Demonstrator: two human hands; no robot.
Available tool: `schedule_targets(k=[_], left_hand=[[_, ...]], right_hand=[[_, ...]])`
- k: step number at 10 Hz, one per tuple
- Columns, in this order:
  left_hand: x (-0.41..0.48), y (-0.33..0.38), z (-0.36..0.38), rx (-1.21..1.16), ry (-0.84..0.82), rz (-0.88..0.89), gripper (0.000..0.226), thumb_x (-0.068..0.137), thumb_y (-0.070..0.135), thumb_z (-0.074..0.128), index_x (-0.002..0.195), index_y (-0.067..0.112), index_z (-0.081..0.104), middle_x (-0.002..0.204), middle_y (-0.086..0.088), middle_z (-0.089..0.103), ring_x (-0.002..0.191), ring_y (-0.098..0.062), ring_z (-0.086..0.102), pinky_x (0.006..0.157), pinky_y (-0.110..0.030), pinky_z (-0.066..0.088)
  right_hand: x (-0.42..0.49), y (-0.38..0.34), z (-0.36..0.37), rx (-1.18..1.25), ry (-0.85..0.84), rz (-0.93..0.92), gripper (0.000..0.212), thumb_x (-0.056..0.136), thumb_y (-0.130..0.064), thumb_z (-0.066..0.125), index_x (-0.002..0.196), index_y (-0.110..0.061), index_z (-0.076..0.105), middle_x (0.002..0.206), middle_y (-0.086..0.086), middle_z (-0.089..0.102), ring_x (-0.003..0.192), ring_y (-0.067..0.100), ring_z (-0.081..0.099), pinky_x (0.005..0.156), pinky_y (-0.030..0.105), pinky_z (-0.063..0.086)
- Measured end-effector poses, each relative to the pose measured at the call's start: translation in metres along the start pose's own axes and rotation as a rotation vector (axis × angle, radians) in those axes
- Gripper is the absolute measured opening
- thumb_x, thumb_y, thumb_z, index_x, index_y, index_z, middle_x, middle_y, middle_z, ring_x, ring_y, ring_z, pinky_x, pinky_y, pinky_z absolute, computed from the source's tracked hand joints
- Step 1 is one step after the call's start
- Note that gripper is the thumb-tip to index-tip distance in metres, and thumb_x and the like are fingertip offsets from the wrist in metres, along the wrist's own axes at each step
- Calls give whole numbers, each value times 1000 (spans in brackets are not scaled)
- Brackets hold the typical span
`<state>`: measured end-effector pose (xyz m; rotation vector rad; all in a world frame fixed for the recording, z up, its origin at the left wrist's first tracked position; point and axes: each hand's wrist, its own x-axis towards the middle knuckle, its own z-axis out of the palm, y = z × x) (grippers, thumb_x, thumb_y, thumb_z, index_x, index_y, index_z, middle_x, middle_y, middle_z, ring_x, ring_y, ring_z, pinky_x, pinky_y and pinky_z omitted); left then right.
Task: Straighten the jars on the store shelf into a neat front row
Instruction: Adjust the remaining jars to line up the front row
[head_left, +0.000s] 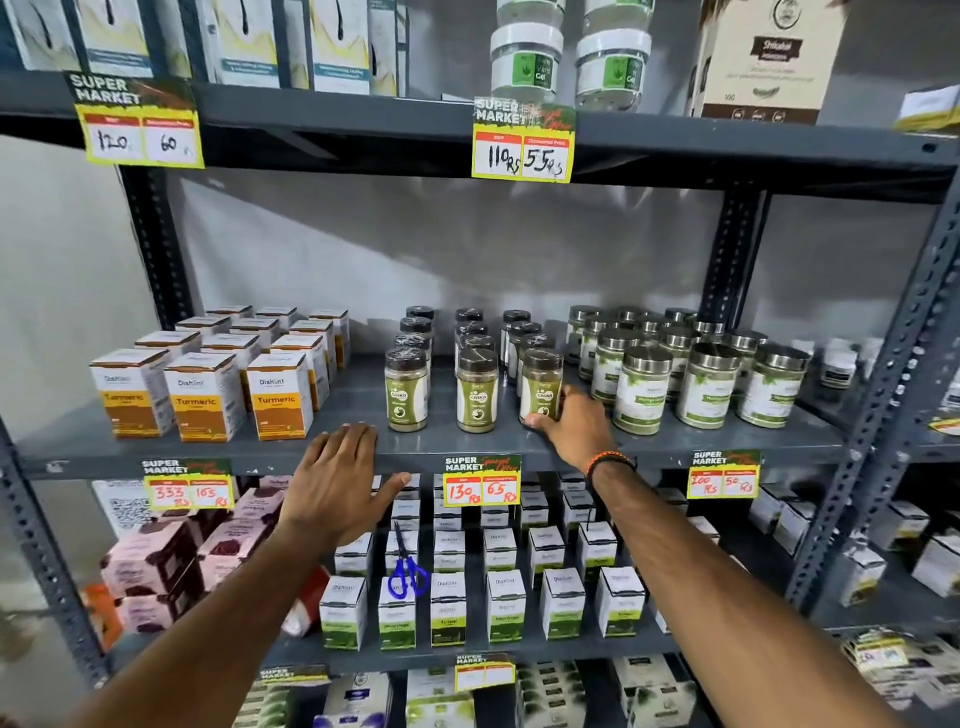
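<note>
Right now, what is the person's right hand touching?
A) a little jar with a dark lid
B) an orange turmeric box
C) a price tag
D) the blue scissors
A: the right hand wraps the base of the little jar at the right end of the front row of three, while the left hand rests flat on the shelf edge, holding nothing.

Shop: grey metal shelving (519, 447) stocked with boxed and jarred goods, "Super Market" price tags (482, 480) on edges.
</note>
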<state>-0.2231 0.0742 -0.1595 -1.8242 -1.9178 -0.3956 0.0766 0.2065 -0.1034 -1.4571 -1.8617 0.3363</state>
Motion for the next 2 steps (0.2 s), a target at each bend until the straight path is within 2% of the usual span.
schedule_targets(k=[2], left_hand=[[0, -1, 1, -17, 5, -7, 88, 98, 76, 27, 145, 5, 48, 147, -16, 56, 137, -32, 49, 118, -49, 32]], right_hand=[[2, 7, 3, -28, -29, 0, 53, 78, -44, 85, 114, -11, 64, 108, 6, 76, 99, 24, 72, 82, 35, 58]])
